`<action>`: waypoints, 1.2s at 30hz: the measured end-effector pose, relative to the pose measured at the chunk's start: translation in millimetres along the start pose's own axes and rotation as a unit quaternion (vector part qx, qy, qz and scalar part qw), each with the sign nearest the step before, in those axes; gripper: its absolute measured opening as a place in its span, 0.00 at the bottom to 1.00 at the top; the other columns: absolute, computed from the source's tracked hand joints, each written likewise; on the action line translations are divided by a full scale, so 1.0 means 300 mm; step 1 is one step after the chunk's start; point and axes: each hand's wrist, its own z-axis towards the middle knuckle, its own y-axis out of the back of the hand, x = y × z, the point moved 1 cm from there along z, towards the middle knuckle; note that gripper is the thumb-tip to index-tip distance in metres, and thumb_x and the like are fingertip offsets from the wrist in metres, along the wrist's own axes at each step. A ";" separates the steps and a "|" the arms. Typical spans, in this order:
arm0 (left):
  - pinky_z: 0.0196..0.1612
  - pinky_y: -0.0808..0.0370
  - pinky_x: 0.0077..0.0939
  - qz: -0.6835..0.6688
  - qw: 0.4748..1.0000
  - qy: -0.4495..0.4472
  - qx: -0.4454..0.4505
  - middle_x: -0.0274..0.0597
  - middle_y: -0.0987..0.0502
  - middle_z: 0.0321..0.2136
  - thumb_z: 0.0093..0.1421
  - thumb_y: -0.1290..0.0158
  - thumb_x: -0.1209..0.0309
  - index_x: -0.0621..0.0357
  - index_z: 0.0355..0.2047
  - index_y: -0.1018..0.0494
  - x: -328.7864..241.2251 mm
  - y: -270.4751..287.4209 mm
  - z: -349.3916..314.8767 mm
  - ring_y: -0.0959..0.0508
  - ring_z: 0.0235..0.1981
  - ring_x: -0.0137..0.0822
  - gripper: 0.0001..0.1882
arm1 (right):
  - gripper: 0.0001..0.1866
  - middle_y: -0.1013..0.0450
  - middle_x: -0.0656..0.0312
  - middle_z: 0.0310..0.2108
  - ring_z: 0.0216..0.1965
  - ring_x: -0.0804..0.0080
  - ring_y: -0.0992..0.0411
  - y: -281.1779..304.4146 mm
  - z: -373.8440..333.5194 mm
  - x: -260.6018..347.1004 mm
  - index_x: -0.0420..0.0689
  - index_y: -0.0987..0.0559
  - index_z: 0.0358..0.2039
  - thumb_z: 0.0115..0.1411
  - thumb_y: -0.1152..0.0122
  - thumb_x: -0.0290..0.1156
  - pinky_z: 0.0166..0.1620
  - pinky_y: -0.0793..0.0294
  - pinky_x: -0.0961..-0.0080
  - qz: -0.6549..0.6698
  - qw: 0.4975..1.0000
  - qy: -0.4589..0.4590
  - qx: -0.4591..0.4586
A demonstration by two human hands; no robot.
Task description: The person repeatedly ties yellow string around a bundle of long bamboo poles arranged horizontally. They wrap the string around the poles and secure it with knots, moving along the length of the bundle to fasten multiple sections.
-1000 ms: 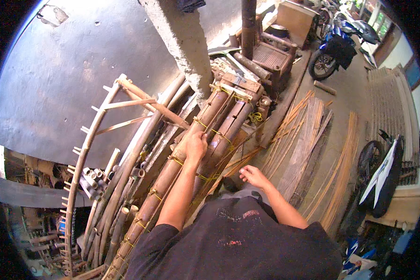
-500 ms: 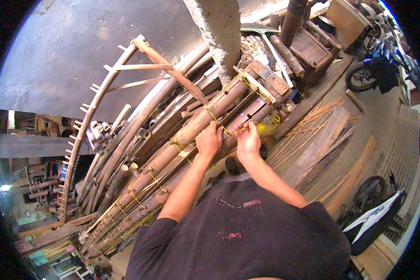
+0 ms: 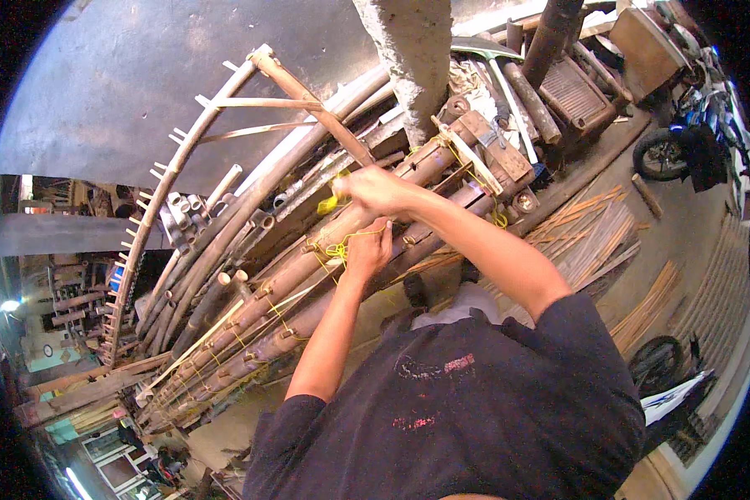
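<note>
A bundle of thick bamboo poles (image 3: pixel 308 275) lies slanted in front of me, bound at several spots with yellow cord (image 3: pixel 342 248). My left hand (image 3: pixel 368 248) rests on a pole and pinches the cord at a binding. My right hand (image 3: pixel 373 189) is raised above the bundle, closed on the free end of the same yellow cord, which it holds taut. A bent bamboo arch (image 3: pixel 167 192) with short pegs curves along the left of the poles.
A concrete pillar (image 3: pixel 408 58) stands beyond the bundle. Thin bamboo strips (image 3: pixel 608 242) lie on the floor to the right. Metal pipes (image 3: pixel 179 212) lean at the left. A motorbike (image 3: pixel 683 142) is parked at the far right, another wheel (image 3: pixel 654 362) lower right.
My right hand has come from beside my body to the poles, then lifted up and left, pulling the yellow cord. My left hand has stayed on the binding.
</note>
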 end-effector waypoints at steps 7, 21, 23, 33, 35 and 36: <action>0.29 0.26 0.40 -0.132 0.988 0.066 -0.053 0.51 0.24 0.22 0.66 0.55 0.66 0.57 0.32 0.25 -0.103 0.058 0.113 0.22 0.23 0.49 0.11 | 0.22 0.28 0.52 0.18 0.28 0.51 0.27 -0.183 -0.524 -0.061 0.44 0.25 0.16 0.63 0.48 0.42 0.51 0.33 0.55 -0.116 0.992 0.051 0.011; 0.47 0.27 0.49 0.128 0.942 0.202 0.236 0.61 0.22 0.36 0.58 0.54 0.61 0.64 0.34 0.23 -0.103 0.047 0.611 0.22 0.42 0.56 0.17 | 0.17 0.24 0.49 0.42 0.48 0.58 0.27 0.037 -0.747 -0.204 0.36 0.23 0.40 0.66 0.55 0.35 0.55 0.32 0.67 0.048 0.956 -0.234 -0.172; 0.46 0.27 0.48 -0.003 0.963 0.163 0.216 0.59 0.22 0.37 0.58 0.51 0.63 0.61 0.35 0.24 -0.336 -0.018 0.584 0.22 0.42 0.55 0.14 | 0.12 0.28 0.57 0.34 0.39 0.61 0.29 0.098 -0.826 -0.412 0.40 0.23 0.36 0.61 0.50 0.35 0.52 0.31 0.67 0.224 0.864 -0.368 -0.261; 0.41 0.37 0.46 0.018 0.993 0.118 0.001 0.46 0.23 0.29 0.59 0.48 0.63 0.55 0.36 0.30 -0.441 -0.317 0.423 0.25 0.33 0.51 0.10 | 0.15 0.26 0.56 0.29 0.36 0.61 0.28 0.280 -0.472 0.034 0.42 0.24 0.27 0.62 0.51 0.40 0.49 0.32 0.62 0.193 0.884 0.034 -0.425; 0.37 0.32 0.41 0.059 0.980 0.188 0.007 0.50 0.24 0.30 0.63 0.52 0.60 0.56 0.33 0.29 -0.422 -0.338 0.424 0.25 0.34 0.52 0.12 | 0.19 0.24 0.52 0.35 0.41 0.56 0.27 0.290 -0.333 0.087 0.41 0.20 0.36 0.62 0.51 0.44 0.52 0.33 0.57 0.006 0.967 0.084 -0.242; 0.38 0.33 0.43 0.036 0.984 0.169 -0.044 0.50 0.23 0.31 0.63 0.52 0.61 0.56 0.33 0.28 -0.383 -0.351 0.388 0.24 0.34 0.53 0.12 | 0.20 0.24 0.51 0.37 0.44 0.55 0.29 0.311 -0.266 0.100 0.41 0.20 0.39 0.62 0.51 0.45 0.53 0.35 0.55 -0.141 0.985 0.054 -0.079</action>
